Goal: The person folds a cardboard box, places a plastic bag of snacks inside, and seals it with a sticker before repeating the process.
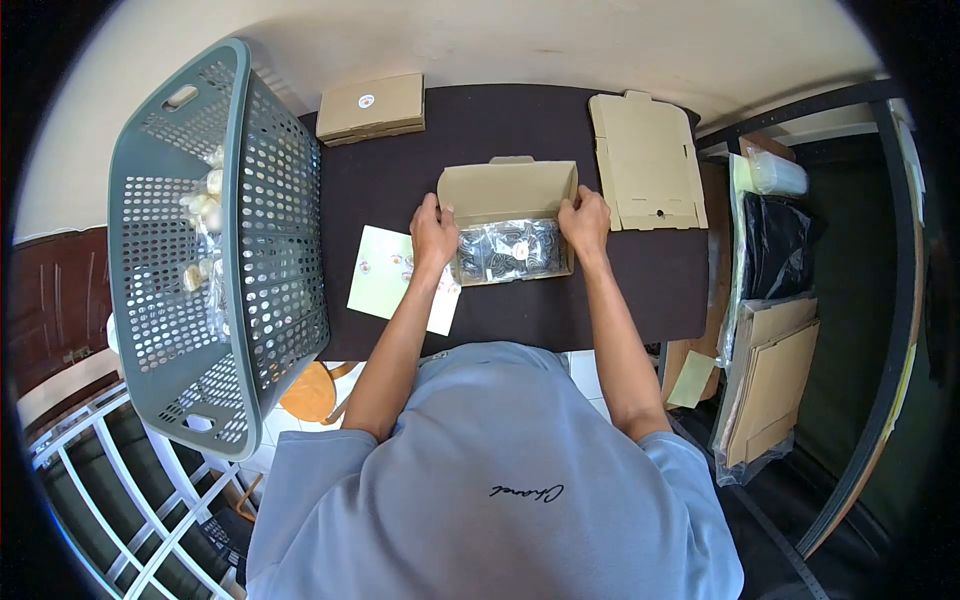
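A brown cardboard box (508,192) sits on the dark table in front of me, its lid raised at the back. Inside lies a clear plastic packet (500,250) of dark contents with a round sticker on it. My left hand (434,234) grips the box at its left side, near the lid's corner. On the opposite side my right hand (586,222) holds the lid's right corner, fingers curled around the cardboard. Partly under my left forearm is a pale green sticker sheet (380,262) with small round designs.
A grey-green laundry basket (238,200) with bagged items stands on the left. Closed boxes (370,108) are stacked at the back left. A flattened carton (648,160) lies at the right. Beyond the table's right edge, a rack (880,230) holds bags and cardboard (775,380).
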The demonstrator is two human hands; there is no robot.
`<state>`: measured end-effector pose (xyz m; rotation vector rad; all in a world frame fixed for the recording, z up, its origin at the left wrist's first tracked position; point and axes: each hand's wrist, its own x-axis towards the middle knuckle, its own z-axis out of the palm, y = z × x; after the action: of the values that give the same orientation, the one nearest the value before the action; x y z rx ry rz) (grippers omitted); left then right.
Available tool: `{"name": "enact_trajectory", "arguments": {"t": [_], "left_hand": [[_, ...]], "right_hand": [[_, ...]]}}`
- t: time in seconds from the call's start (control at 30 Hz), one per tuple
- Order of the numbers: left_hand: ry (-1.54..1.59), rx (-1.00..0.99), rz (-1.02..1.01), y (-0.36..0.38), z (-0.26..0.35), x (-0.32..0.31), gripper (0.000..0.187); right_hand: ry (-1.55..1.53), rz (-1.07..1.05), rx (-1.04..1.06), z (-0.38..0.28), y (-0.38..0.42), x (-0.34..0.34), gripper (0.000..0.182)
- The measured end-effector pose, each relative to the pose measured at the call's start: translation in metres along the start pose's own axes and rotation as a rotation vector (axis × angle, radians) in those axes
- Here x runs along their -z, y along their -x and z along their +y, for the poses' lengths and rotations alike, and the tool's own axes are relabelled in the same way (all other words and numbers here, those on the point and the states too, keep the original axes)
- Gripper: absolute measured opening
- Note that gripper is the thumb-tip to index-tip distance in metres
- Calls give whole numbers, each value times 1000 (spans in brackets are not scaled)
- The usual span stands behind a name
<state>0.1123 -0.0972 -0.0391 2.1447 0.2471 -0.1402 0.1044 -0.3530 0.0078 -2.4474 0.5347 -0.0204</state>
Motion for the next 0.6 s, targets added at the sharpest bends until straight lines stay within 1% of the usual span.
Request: {"name": "enact_trajectory", "arguments": {"t": [0.07,0.1,0.17,0.3,0.4,0.47,0.6], "left_hand": [[104,10,37,12,4,-1,20],[103,11,38,17,5,0,20],[53,-116,85,28,8,2,19],[154,-108,115,44,23,8,19],[193,-55,108,46,23,11,17],[375,36,97,43,17,8,16],[397,81,116,41,14,8,16]], "right_hand": [[21,37,41,3,10,-3,25],[21,36,41,5,14,-2,25],[-1,24,50,8,21,2,24],[5,-5,27,8,35,8,23],[8,-13,-2,12,42,8,22],[-21,6,23,17,43,6,20],[-8,18,38,22,43,2,19]]}}
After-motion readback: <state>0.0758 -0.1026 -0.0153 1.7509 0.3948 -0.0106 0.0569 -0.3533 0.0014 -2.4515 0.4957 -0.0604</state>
